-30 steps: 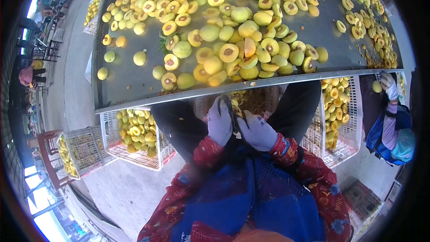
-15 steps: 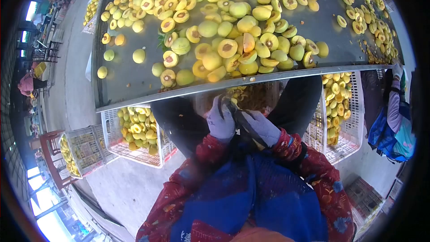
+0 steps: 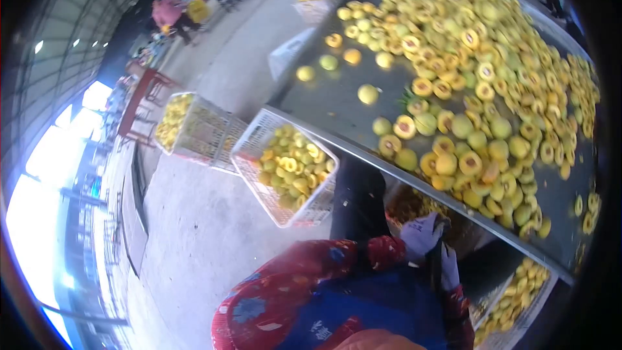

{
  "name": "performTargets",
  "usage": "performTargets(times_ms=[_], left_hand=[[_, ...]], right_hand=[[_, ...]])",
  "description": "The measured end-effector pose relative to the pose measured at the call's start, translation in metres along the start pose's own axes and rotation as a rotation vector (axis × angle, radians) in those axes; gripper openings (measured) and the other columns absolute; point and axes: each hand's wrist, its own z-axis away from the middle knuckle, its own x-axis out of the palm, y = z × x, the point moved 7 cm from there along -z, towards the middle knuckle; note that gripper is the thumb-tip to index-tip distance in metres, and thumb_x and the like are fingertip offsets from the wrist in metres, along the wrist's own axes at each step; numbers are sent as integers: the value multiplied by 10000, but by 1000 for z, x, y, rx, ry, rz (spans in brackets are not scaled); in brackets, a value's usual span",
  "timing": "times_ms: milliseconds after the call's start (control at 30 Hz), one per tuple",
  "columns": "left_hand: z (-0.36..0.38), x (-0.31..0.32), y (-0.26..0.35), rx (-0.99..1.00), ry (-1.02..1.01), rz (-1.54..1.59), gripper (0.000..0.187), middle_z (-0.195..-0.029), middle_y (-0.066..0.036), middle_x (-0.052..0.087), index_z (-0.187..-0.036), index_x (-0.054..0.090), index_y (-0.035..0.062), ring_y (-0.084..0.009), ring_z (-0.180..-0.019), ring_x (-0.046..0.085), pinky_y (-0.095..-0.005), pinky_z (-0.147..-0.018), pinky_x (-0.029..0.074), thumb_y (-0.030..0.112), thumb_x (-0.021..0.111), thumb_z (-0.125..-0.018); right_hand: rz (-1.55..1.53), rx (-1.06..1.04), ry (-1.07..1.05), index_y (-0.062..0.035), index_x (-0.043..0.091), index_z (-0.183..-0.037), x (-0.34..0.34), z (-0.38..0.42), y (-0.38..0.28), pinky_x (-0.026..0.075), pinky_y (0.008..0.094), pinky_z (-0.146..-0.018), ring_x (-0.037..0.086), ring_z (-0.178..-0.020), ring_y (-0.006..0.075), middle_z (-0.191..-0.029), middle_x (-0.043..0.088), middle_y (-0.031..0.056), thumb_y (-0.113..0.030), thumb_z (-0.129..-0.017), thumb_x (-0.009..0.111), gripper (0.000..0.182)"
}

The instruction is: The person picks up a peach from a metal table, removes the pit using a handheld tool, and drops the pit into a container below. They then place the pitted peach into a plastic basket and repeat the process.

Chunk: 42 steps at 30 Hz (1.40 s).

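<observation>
My left hand (image 3: 421, 234), in a pale glove with dark fingertips, is held low in front of my lap, below the metal table's front edge. Its fingers are curled, and whatever lies in them is too blurred to name. Close beside it is my right hand (image 3: 448, 268), gloved too, with bent fingers partly hidden behind a dark shape. Under the hands a box of brownish-yellow scraps (image 3: 421, 207) stands between my knees. Above, the metal table (image 3: 324, 100) carries a large heap of yellow-green stone fruit (image 3: 483, 146), many cut in half with pits showing.
A white plastic crate (image 3: 282, 217) of cut fruit stands left of my leg, another crate (image 3: 547, 288) at lower right. Further left are stacked crates (image 3: 214, 136) and a red-brown wooden table (image 3: 136, 107). A person in pink (image 3: 170, 14) bends far back.
My view has swung to the left, so the table and hands now appear further right and tilted. Both hands stay close together below the table edge.
</observation>
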Motion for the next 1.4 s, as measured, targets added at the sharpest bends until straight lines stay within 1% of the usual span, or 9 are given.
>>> performTargets(times_ms=[300, 500, 667, 833, 967, 1133, 1200, 1267, 1400], left_hand=[[-3, -6, 4, 100, 56, 173, 364, -1018, -200, 616, -1160, 514, 32, -364, -968, 580, -439, -827, 453, 290, 463, -907], [17, -30, 21, 617, 113, 413, 358, -1062, -173, 625, -1192, 495, -14, -306, -989, 599, -361, -860, 462, 235, 440, -941], [9, -9, 1, 176, 21, 778, 392, -1120, -152, 609, -1249, 466, -21, -239, -1035, 577, -322, -897, 443, 246, 396, -971], [0, 7, -4, 293, 49, 939, 381, -1111, -149, 602, -1239, 481, -27, -220, -1036, 566, -307, -923, 421, 233, 396, -974], [5, -10, -2, 547, 294, 414, 439, -1207, -202, 493, -1239, 434, -27, -302, -1082, 510, -356, -919, 415, 187, 506, -862], [21, -174, -21, -109, 377, -226, 244, -1062, -211, 570, -1041, 564, 27, -318, -903, 600, -394, -731, 509, 193, 514, -869], [20, -212, -78, -354, 358, -583, 468, -1184, -227, 507, -1090, 522, 43, -377, -956, 573, -502, -749, 475, 431, 538, -830], [28, -236, -68, -214, 710, -1046, 550, -1213, -295, 459, -1160, 495, 34, -476, -973, 528, -504, -830, 444, 456, 566, -815], [-33, -204, -9, 90, 477, -519, 516, -1135, -221, 555, -1131, 530, 32, -361, -994, 572, -445, -850, 447, 436, 581, -815]], right_hand=[[390, -388, 111, -7, 561, -1072, -14, 5, -61, 494, 361, -670, 594, -796, 299, -904, 609, 157, -219, -808, 609, 342], [-333, 186, 91, -16, 569, -1067, -9, 7, -23, 493, 338, -658, 598, -780, 256, -898, 608, 128, -244, -837, 599, 325], [-361, 212, 77, -20, 570, -1070, -6, 9, -19, 489, 328, -646, 595, -765, 235, -887, 604, 109, -249, -854, 588, 315], [-416, 208, 54, -24, 572, -1072, -2, -3, -17, 486, 319, -634, 593, -750, 214, -876, 599, 91, -254, -870, 577, 306], [-591, 259, 41, -28, 574, -1075, -5, -6, -12, 483, 311, -624, 592, -738, 197, -867, 595, 77, -258, -884, 568, 299], [-1149, 358, -92, -32, 575, -1077, -4, 1, -11, 480, 302, -612, 590, -722, 176, -856, 591, 59, -263, -901, 558, 291], [-1435, 367, -218, -33, 576, -1078, 1, 4, -22, 479, 298, -607, 589, -716, 168, -852, 589, 51, -264, -907, 553, 288], [-1614, 350, -334, -35, 577, -1079, 6, 6, -35, 478, 294, -602, 588, -710, 159, -847, 587, 44, -266, -914, 549, 286], [-1343, 424, -208, -39, 581, -1045, 10, 3, -32, 456, 284, -569, 566, -658, 144, -791, 568, 35, -259, -929, 527, 254]])
